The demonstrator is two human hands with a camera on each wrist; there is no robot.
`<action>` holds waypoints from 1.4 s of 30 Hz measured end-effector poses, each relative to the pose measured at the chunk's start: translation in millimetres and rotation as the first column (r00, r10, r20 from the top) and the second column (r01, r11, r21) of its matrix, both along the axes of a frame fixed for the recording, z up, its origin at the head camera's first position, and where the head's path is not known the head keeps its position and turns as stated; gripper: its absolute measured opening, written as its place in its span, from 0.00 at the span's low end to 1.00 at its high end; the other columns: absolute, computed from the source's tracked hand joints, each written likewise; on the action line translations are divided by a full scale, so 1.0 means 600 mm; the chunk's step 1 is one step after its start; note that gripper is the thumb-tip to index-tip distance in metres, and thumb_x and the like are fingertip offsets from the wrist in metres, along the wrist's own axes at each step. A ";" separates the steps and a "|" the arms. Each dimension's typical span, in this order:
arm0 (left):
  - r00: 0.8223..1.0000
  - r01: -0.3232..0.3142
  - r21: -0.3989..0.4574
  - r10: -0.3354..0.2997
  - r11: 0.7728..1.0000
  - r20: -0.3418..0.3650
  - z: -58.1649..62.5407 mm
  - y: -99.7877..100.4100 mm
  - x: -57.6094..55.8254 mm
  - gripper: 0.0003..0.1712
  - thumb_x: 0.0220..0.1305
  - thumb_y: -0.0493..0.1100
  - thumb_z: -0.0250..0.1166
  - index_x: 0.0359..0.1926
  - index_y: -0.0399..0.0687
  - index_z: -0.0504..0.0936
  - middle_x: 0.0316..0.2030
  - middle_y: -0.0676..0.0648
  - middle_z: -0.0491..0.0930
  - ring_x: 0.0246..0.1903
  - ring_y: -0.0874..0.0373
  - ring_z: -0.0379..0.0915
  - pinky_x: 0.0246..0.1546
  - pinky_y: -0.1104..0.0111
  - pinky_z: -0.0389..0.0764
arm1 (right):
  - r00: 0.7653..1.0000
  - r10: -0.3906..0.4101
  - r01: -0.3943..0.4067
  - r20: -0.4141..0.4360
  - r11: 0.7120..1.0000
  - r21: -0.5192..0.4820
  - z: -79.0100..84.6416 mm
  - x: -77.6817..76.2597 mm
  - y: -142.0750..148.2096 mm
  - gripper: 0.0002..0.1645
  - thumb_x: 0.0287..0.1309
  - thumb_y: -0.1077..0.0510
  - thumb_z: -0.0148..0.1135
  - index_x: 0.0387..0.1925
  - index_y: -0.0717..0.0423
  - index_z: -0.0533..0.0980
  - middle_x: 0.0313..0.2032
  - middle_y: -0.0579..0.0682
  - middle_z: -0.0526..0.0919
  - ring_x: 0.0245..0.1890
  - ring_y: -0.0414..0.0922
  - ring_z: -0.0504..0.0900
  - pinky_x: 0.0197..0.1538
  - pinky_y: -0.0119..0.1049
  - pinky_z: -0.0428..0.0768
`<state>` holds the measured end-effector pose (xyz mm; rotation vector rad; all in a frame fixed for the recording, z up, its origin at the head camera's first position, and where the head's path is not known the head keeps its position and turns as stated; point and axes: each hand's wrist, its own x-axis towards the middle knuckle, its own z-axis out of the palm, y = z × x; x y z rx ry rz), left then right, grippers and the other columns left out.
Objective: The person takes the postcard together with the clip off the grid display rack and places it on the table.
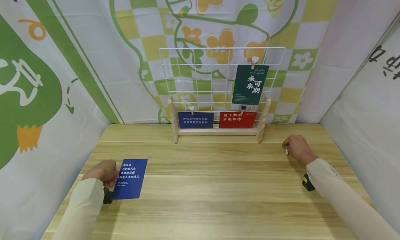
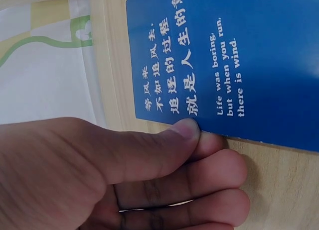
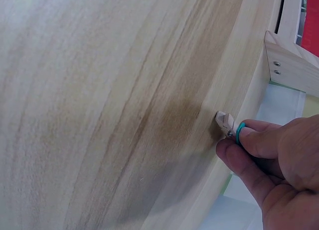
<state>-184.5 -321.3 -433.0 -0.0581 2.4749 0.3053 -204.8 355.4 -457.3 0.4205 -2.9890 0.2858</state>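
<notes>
A blue postcard with white lettering (image 1: 132, 184) is pinched along its left edge by my left hand (image 1: 103, 172). In the left wrist view the thumb lies over the edge of the postcard (image 2: 264, 51), with the fingers curled beneath. At the right of the table, my right hand (image 1: 298, 148) pinches a small wooden clothespin (image 1: 286, 150). The right wrist view shows the clothespin (image 3: 224, 121) between thumb and index finger, its tip pointing away from the hand. A bit of teal shows at the thumb; the rest of that piece is hidden.
A white wire grid (image 1: 203, 78) on wooden legs (image 1: 173, 123) stands at the table's back. Clothespins hold a green card (image 1: 250, 89), a blue card (image 1: 195, 123) and a red card (image 1: 234, 122) on it. Printed cloth (image 1: 143, 31) hangs behind the wooden table (image 1: 215, 184).
</notes>
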 end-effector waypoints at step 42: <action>1.000 -0.007 -0.063 0.008 0.998 0.017 0.006 0.003 -0.003 0.16 0.57 0.32 0.54 0.14 0.41 0.77 0.10 0.51 0.73 0.13 0.63 0.69 0.16 0.73 0.66 | 1.000 -0.013 0.013 0.011 1.000 -0.013 -0.016 -0.002 0.002 0.15 0.48 0.74 0.55 0.21 0.56 0.83 0.26 0.54 0.85 0.24 0.45 0.79 0.27 0.40 0.77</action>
